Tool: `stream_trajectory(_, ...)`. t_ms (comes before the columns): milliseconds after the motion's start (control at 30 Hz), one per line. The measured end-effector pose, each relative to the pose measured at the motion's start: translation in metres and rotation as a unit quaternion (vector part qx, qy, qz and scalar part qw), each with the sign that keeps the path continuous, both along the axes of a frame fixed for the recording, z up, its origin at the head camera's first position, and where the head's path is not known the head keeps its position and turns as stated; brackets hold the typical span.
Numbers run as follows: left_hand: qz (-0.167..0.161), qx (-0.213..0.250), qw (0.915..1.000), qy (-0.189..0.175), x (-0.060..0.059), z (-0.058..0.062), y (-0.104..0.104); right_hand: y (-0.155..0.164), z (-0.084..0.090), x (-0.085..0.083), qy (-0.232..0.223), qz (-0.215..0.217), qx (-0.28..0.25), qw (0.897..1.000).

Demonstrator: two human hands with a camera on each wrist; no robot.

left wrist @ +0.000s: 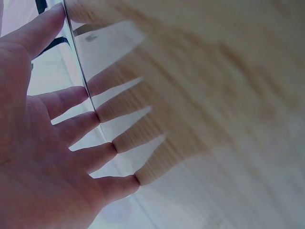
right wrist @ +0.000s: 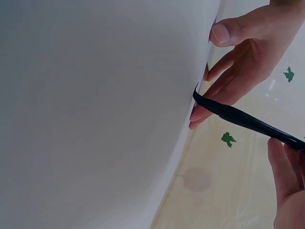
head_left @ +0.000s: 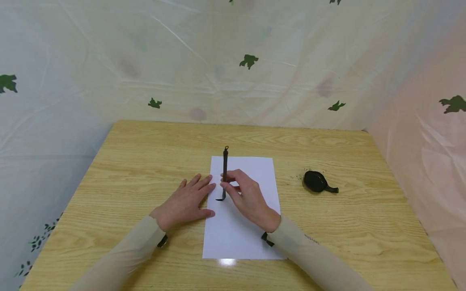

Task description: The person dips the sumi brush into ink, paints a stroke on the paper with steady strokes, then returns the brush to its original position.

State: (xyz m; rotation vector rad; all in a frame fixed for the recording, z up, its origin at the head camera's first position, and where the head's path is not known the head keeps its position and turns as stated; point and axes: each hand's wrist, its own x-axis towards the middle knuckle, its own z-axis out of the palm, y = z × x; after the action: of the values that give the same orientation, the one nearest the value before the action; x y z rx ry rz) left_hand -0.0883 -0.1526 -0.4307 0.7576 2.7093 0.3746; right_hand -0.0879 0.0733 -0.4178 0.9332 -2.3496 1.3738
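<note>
A black brush (head_left: 225, 167), with a small loop at its top end, stands nearly upright over a white paper sheet (head_left: 247, 238). My right hand (head_left: 249, 198) pinches its handle between thumb and fingers. In the right wrist view, the dark brush tip (right wrist: 196, 94) is bent against the paper. Whether the short dark line at its foot in the head view is bristle or ink, I cannot tell. My left hand (head_left: 187, 202) rests spread and palm down, its thumb and nearest fingertips on the paper's left edge. The left wrist view shows those straight fingers (left wrist: 90, 157) touching the surface.
To the right of the paper, a small black dish (head_left: 316, 181) with a short handle sits on the wooden table (head_left: 153, 153). Dark specks dot the wood beside it. Pale sheeting (head_left: 204, 60) with green leaf-like shapes hangs behind and at both sides of the table.
</note>
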Motion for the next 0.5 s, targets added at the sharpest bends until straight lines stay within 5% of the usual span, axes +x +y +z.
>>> stream_trajectory(500,0.003,-0.002,1.0000,-0.005,-0.0001,0.0016,0.0002,0.0032,-0.0019,0.0004,-0.001,0.001,0.001,1.000)
